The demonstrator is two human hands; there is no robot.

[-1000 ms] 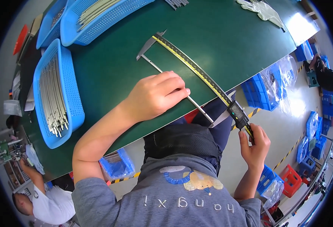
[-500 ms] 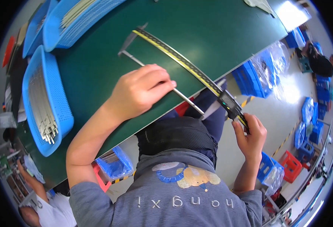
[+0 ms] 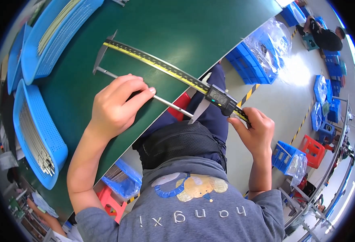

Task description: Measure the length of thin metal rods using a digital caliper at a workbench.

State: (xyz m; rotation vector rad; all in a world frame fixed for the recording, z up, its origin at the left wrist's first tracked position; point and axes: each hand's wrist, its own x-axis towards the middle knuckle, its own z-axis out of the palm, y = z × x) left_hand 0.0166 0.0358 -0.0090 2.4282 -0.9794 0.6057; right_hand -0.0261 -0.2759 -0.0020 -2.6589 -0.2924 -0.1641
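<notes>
My left hand (image 3: pixel 119 105) pinches a thin metal rod (image 3: pixel 170 104) near its middle, over the edge of the green table (image 3: pixel 153 28). A long digital caliper (image 3: pixel 155 63) with a yellow-edged scale lies alongside, and the rod spans between its two jaws. The far end of the rod meets the fixed jaw; its near end is at the sliding jaw, above my lap. My right hand (image 3: pixel 255 131) grips the caliper's beam end, just beyond the black display unit (image 3: pixel 221 99).
Blue perforated baskets (image 3: pixel 59 139) with metal rods stand along the table's left side. Blue crates (image 3: pixel 237 64) with plastic bags sit on the floor to the right, near red stools (image 3: pixel 313 151). A co-worker's arm (image 3: pixel 44 215) shows at lower left; another person (image 3: pixel 326 38) is at far right.
The caliper, the rod and both hands have shifted left in the picture, as has the whole scene. The caliper now lies at a flatter angle. Both holds stay the same.
</notes>
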